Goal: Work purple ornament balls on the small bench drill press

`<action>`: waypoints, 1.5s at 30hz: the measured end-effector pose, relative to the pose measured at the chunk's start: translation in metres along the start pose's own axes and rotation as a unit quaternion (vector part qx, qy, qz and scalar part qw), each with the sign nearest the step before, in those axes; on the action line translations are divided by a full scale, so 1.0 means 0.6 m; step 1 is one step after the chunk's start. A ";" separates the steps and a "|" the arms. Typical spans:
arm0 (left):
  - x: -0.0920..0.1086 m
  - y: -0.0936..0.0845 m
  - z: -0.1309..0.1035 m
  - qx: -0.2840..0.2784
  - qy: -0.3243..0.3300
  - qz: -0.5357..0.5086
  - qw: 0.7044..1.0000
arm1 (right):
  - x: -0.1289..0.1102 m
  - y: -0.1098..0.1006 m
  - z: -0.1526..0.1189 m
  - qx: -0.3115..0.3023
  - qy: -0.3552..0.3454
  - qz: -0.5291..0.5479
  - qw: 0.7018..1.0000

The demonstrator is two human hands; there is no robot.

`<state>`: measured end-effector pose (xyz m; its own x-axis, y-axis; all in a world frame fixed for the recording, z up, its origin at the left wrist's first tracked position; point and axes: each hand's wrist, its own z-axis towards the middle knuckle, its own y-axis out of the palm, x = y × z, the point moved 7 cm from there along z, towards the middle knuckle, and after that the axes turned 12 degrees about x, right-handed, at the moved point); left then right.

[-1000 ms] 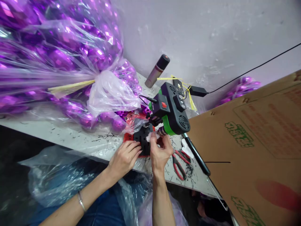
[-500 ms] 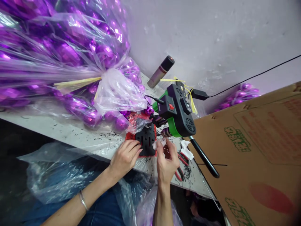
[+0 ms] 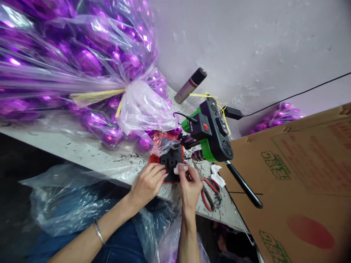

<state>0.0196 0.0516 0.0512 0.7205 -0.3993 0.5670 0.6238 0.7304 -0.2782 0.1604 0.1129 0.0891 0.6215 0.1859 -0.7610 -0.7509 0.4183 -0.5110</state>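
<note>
My right hand [image 3: 190,186] pinches a crumpled white tissue [image 3: 179,168] between thumb and fingers, pressed against the slotted black base plate [image 3: 170,160] of a small green and black bench drill press [image 3: 216,128]. The fingers of my left hand [image 3: 149,181] are bent together over the plate's left edge; the thumb side is hidden. Red trim runs around the plate. The chuck [image 3: 197,156] of the drill hangs just right of and above the tissue. Red-handled pliers [image 3: 208,199] lie on the worktable [image 3: 109,160], right of my right hand.
Clear plastic bags of shiny purple baubles [image 3: 87,62] crowd the left. A spray can [image 3: 190,86] stands near the wall. A cardboard box [image 3: 301,175] blocks the right side, beside the drill's black lever [image 3: 245,186]. White paper scraps [image 3: 217,175] and dark shavings lie on the table.
My right hand has moved a little left with the tissue, further over the black plate. My left hand stays at the plate's edge. The whole view has shifted slightly.
</note>
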 end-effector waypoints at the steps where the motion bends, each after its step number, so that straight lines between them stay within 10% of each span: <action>1: 0.000 0.000 0.000 0.001 -0.001 0.000 1.000 | -0.002 -0.011 0.001 0.020 0.004 0.002 1.000; 8: 0.001 0.000 0.002 -0.001 0.000 -0.004 1.000 | -0.034 -0.019 0.017 0.126 0.037 0.066 0.989; 16: 0.000 -0.002 0.001 0.001 -0.003 -0.004 1.000 | 0.012 0.013 -0.003 0.031 0.084 0.061 0.994; 27: 0.001 -0.002 0.002 -0.001 0.000 -0.001 1.000 | -0.034 -0.011 0.016 0.114 0.008 0.062 0.991; 33: 0.001 -0.002 0.002 0.001 0.001 0.000 1.000 | 0.006 0.018 -0.002 0.013 0.075 0.064 0.995; 45: 0.001 -0.002 0.002 0.002 0.003 0.000 1.000 | -0.016 0.007 0.017 0.108 0.047 0.088 0.989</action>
<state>0.0189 0.0510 0.0532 0.7228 -0.4017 0.5623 0.6221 0.7325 -0.2765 0.1533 0.1219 0.0983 0.4550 0.1939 -0.8691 -0.7739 0.5688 -0.2783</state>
